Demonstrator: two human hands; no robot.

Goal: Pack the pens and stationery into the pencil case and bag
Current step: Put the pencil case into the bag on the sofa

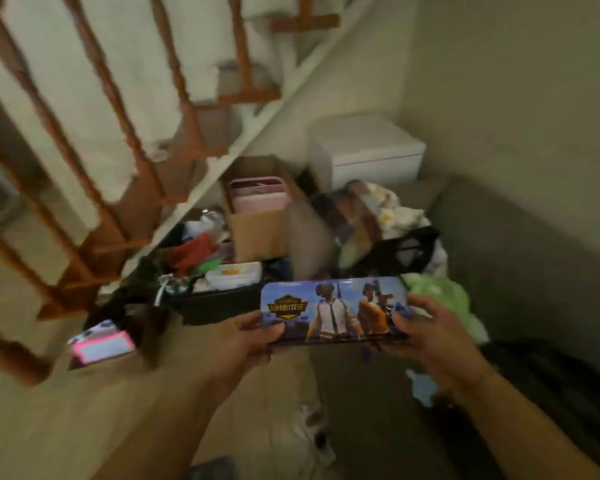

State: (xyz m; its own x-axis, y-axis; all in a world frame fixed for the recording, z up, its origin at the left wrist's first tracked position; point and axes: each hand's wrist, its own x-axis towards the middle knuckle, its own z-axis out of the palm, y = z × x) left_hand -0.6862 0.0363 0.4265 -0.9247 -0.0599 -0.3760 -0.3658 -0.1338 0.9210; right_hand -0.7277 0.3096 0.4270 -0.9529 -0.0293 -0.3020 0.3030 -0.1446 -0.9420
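Blue printed pencil case (pixel 335 311), lid closed, sits low centre of the frame, pinched at its ends by the left hand (pixel 253 336) and right hand (pixel 430 336). Each grip holds only an edge; a slip would likely drop it to the floor (pixel 264 403).

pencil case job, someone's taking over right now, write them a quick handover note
Left hand: grips the left end of the pencil case, thumb on the lid.
Right hand: grips the right end, fingers curled over the top edge.
Pencil case: held level in the air in front of the body, printed lid facing up and looking closed.
Bag: cannot be picked out for certain in the blurred clutter by the cardboard box.
Done: case is picked up. No loose pens visible; contents of the case hidden.
Left: check the contents, then put it in the bag.
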